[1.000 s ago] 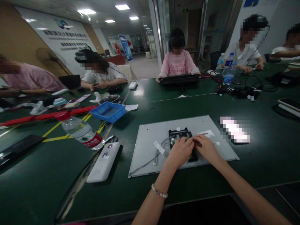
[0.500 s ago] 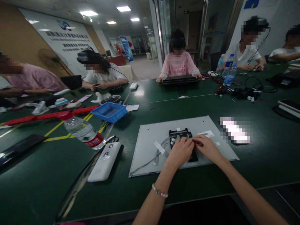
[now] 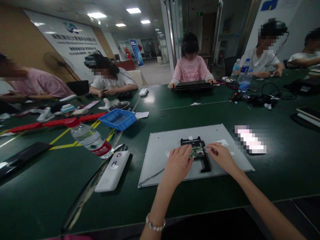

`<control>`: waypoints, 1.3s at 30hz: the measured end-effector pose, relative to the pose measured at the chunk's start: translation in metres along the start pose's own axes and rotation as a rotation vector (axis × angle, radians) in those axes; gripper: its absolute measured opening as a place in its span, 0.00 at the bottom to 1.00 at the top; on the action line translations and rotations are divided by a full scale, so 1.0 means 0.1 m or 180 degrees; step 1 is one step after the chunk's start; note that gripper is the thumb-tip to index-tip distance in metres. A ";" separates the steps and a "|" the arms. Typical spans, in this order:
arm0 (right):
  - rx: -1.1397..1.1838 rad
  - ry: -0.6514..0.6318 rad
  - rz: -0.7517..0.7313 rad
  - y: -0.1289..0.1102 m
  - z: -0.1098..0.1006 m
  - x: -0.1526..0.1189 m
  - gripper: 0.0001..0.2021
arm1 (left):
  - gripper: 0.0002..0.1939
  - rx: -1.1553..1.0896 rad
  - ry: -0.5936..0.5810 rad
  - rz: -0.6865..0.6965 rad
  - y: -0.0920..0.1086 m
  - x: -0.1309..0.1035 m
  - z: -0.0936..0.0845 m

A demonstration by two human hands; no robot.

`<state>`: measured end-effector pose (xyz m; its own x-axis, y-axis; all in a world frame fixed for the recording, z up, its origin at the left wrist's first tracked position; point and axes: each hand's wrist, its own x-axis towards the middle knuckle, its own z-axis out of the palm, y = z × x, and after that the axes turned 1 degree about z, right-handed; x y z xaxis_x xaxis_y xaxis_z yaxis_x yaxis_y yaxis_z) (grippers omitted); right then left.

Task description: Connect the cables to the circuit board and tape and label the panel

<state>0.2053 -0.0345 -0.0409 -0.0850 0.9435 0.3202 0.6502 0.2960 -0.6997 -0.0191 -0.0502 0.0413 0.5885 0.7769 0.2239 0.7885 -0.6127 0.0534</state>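
A flat grey-white panel [image 3: 160, 146] lies on the green table before me. On it rests a black plastic bracket [image 3: 207, 166] with a small green circuit board [image 3: 197, 152] in its middle. My left hand [image 3: 178, 161] lies over the board's left side, fingers stretched out, with its fingertips at the board's edge. It hides most of the grey cable [image 3: 153, 176] that runs across the panel. At the board's right side, my right hand [image 3: 222, 156] is closed in a pinch round a slim dark tool [image 3: 214, 152], mostly covered by the fingers.
A white power bank [image 3: 112, 171] and a tilted water bottle [image 3: 91, 138] are to the left, with a blue tray [image 3: 118, 119] beyond. A phone [image 3: 251, 140] lies right of the panel. Several people sit around the table; more bottles [image 3: 243, 76] and cables [image 3: 262, 98] are at the far right.
My left hand has moved left, away from my right hand, uncovering the circuit board. My right hand stays near the board's right side; the tool in it shows less than before.
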 end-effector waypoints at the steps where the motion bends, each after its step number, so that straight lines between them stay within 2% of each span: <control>1: -0.0051 0.0068 0.0015 0.00 0.00 0.00 0.10 | 0.22 -0.0029 0.0011 -0.0135 -0.05 -0.10 -0.02; 6: -0.0237 0.0226 0.0005 0.02 0.00 -0.01 0.11 | 0.27 -0.0042 -0.0064 -0.0598 -0.26 -0.56 0.05; 10: -0.0309 0.0169 -0.0138 0.01 0.01 -0.01 0.11 | 0.20 -0.0001 -0.0028 -0.0662 -0.30 -0.71 0.18; 16: -0.0292 0.0063 -0.0144 -0.01 0.01 -0.02 0.11 | 0.14 0.0185 0.0008 -0.0606 -0.30 -0.69 0.29; 23: -0.0355 -0.0027 -0.0153 -0.03 0.01 -0.02 0.12 | 0.15 0.0273 0.0138 -0.0744 -0.30 -0.65 0.28; 29: -0.0444 -0.0267 -0.0237 -0.03 0.03 -0.05 0.18 | 0.23 0.0312 0.0229 -0.0759 -0.26 -0.55 0.25; 32: -0.0470 -0.0336 -0.0206 -0.04 0.02 -0.05 0.21 | 0.25 0.0253 0.0091 -0.0712 -0.28 -0.50 0.29; 35: -0.0432 -0.0356 -0.0181 -0.05 0.00 -0.05 0.19 | 0.23 0.0207 -0.0044 -0.0706 -0.29 -0.48 0.35; 39: -0.0428 -0.0339 -0.0228 -0.03 -0.01 -0.04 0.15 | 0.21 0.0232 -0.0011 -0.0727 -0.30 -0.46 0.38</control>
<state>0.2039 -0.0393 -0.0395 -0.2094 0.9333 0.2916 0.7341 0.3471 -0.5836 -0.0630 -0.0625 -0.0079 0.3938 0.8948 0.2106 0.9120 -0.4089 0.0319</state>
